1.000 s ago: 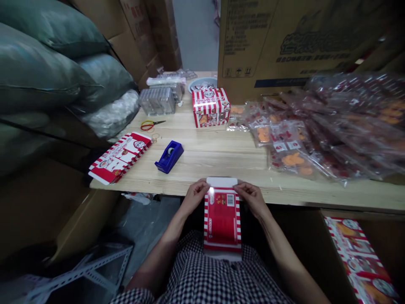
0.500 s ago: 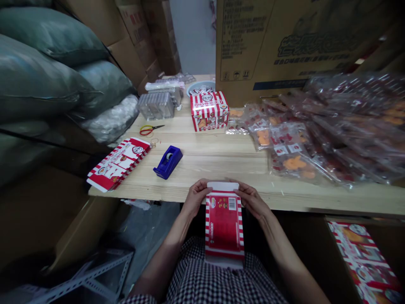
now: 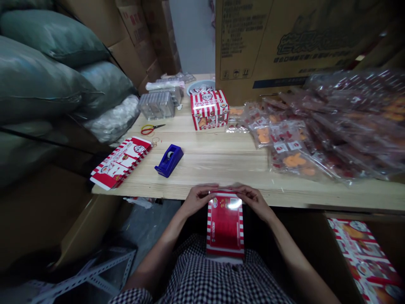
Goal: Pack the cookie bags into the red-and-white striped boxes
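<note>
The left hand [image 3: 198, 197] and right hand [image 3: 253, 198] pinch the carton [image 3: 225, 230] by its far flap, mid-fold; tucking it probably needs even pressure.

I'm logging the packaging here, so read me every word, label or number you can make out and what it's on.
Big cardboard carton: large characters and small print, too blurred to read.
Standing striped box: a line of characters, unreadable.
Flat carton in left hand and right hand: small print, glare, unreadable.
Nothing can be quoted.
</note>
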Demonstrator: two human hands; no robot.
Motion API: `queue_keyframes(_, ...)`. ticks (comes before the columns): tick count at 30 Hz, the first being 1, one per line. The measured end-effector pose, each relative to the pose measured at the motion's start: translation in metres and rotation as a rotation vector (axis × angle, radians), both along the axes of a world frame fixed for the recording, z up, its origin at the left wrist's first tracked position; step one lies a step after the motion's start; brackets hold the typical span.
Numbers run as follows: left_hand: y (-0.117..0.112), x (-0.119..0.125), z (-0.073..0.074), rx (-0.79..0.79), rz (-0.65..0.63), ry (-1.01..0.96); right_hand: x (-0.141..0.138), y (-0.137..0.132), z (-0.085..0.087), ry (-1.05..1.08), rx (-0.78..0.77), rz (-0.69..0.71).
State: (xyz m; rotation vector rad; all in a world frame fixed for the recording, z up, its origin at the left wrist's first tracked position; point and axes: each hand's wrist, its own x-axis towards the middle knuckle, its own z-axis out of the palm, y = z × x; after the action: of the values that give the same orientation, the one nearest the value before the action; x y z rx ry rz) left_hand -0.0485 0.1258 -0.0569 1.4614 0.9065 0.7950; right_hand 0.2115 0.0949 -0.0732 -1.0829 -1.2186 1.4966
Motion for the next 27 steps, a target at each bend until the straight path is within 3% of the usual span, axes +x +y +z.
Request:
queue_keyframes(7,0.001,0.023,-0.017,0.066,0.113,0.048,-0.011,0.01,-0.008,-0.109,0.053,-0.088)
queue_keyframes(12,0.003,0.024,-0.017,0.065,0.114,0.064,-0.016,0.018,-0.011,-0.15,0.112,-0.06)
queue_keyframes(17,0.001,0.022,-0.012,0.139,0.088,0.024,-0.008,0.014,-0.003,-0.147,0.14,0.018)
queue_keyframes(21,0.0,0.015,-0.003,0.164,-0.004,0.063,0.001,0.004,0.006,-0.067,0.009,0.102)
queue_keyframes(27,0.007,0.015,0.009,0.027,-0.042,0.1,0.0,-0.001,0.015,0.018,-0.142,0.01)
